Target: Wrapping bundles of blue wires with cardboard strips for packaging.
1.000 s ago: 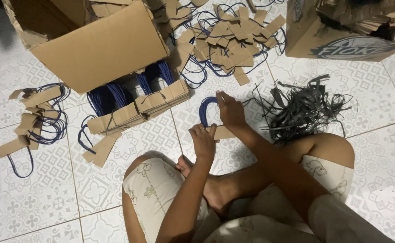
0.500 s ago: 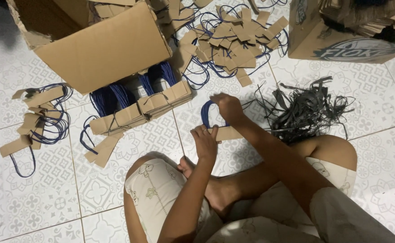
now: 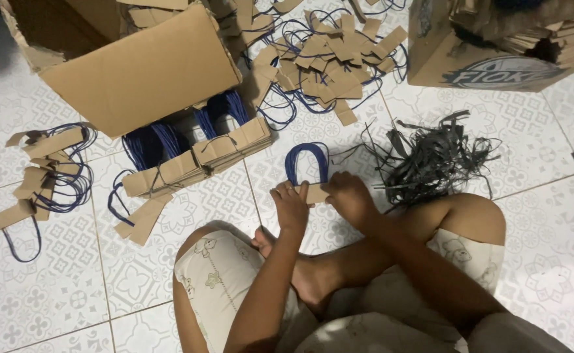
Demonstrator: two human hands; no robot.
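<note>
The person sat cross-legged on the tiled floor (image 3: 548,261), both hands on one bag handle: a small stack of brown cardboard strips (image 3: 314,193) with a loop of blue cord (image 3: 306,162) arching up from it. The left hand (image 3: 291,208) had its grip clamped on the left end of the strips, and the right hand (image 3: 349,198) pinched the right end, pressing the piece flat just in front of the bare foot (image 3: 303,274). It looked to me like the squaring-up stage of one handle set; the next move would call for holding the strips aligned while keeping the cord loop free.

Room was tight. A bundled row of finished handles (image 3: 195,160) lay just left, under the flap of an open carton (image 3: 136,72). A tangle of black strips (image 3: 431,160) sat close on the right. A loose heap of handles (image 3: 326,62) lay ahead, another small pile (image 3: 42,173) far left, and a second box (image 3: 489,49) at upper right.
</note>
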